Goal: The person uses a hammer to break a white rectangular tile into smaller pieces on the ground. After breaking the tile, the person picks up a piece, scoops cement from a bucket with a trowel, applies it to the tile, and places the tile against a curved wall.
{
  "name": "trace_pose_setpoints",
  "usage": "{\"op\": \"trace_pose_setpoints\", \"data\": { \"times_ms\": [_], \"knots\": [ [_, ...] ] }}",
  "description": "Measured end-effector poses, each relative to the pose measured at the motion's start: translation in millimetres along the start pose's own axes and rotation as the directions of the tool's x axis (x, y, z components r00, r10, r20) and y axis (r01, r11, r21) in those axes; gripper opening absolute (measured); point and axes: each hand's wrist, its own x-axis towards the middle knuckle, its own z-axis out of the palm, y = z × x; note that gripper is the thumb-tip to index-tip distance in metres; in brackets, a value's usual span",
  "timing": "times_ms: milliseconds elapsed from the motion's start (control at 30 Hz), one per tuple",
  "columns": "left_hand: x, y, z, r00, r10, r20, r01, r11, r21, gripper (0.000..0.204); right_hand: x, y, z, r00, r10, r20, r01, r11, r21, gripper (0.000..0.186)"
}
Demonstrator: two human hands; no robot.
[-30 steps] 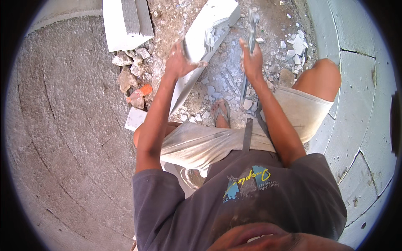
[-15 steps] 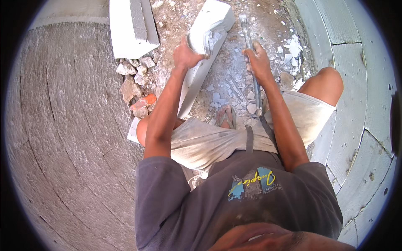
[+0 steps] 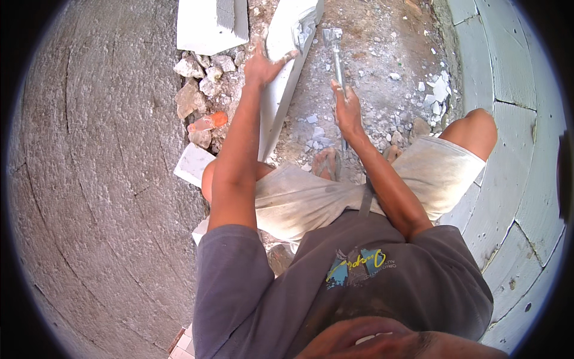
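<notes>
A long white block (image 3: pixel 278 113) lies slanting away from me on the dusty ground, its far upper part chipped and rough. My left hand (image 3: pixel 262 69) grips its left edge, thumb stretched across the top face and fingers along the side. To the right of the block, my right hand (image 3: pixel 348 110) is closed round the grey shaft of a metal hammer (image 3: pixel 339 67). The hammer's head points away from me, over the ground and apart from the block. Its lower end is partly hidden by my hand and forearm.
Another white block (image 3: pixel 210 27) lies at the far left, with broken stones (image 3: pixel 190 99) and an orange-and-clear plastic bottle (image 3: pixel 207 122) nearer. A small white block (image 3: pixel 193 164) sits by my left knee. White flakes (image 3: pixel 441 90) litter the right side, below a block wall (image 3: pixel 508 72).
My right hand has shifted a little left with the hammer, and the hammer's head has turned and come nearer the block. The whole view has shifted slightly. My left hand keeps its hold.
</notes>
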Motion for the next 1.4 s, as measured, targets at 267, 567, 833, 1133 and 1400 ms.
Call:
{"op": "trace_pose_setpoints", "data": {
  "times_ms": [267,567,833,1133,1400],
  "knots": [
    [-13,14,-4,0.995,0.006,-0.098,0.007,0.992,0.129,0.102,-4,-75,-1,0.788,-0.598,-0.148,0.54,0.556,0.632,0.029],
    [-16,18,-10,0.998,-0.065,-0.02,0.066,0.996,0.064,0.086,11,-2,81,1.0,0.004,-0.008,-0.003,0.993,0.114,0.057],
    [-19,17,-7,0.997,-0.073,-0.033,0.074,0.996,0.043,0.082,18,-38,41,0.658,-0.67,-0.343,0.746,0.522,0.413,0.03],
    [-22,18,-8,0.99,-0.049,-0.129,0.052,0.998,0.019,0.076,13,-27,37,0.977,-0.211,-0.003,0.19,0.872,0.451,0.046],
    [-22,21,-11,0.995,-0.07,-0.072,0.068,0.997,-0.031,0.077,18,15,90,0.957,-0.28,-0.08,0.281,0.96,0.005,0.051]
  ]
}}
